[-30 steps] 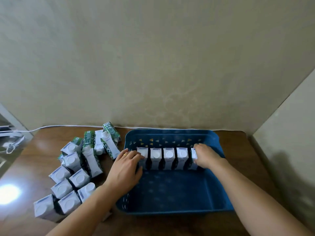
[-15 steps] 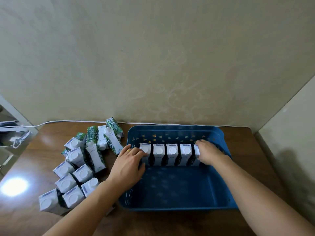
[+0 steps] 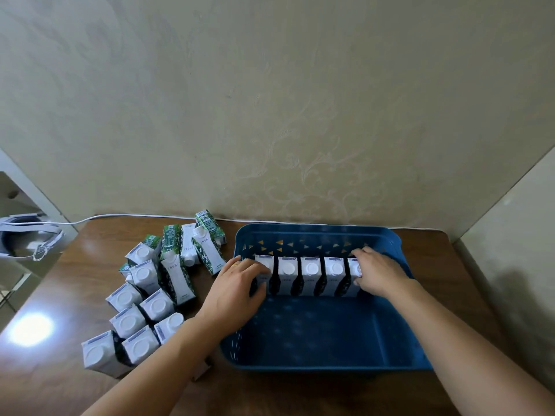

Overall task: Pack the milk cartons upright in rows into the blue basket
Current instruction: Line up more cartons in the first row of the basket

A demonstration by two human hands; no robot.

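A blue basket (image 3: pixel 315 331) stands on the wooden table, right of centre. Several white milk cartons (image 3: pixel 310 274) stand upright in one row near its back wall, caps up. My left hand (image 3: pixel 234 286) reaches over the basket's left wall and holds the leftmost carton (image 3: pixel 265 262), fingers on top and thumb at its front. My right hand (image 3: pixel 378 271) grips the rightmost carton (image 3: pixel 353 267) at the other end of the row. Several loose cartons (image 3: pixel 150 295) lie and stand in a heap left of the basket; some show green sides.
A white cable (image 3: pixel 120 216) runs along the foot of the back wall. A white strapped object (image 3: pixel 27 238) sits at the far left edge. A side wall (image 3: pixel 510 250) closes in on the right. The basket's front half holds no cartons.
Both hands stay on the two ends of the carton row. Only the head view has shifted slightly; the loose cartons have not moved.
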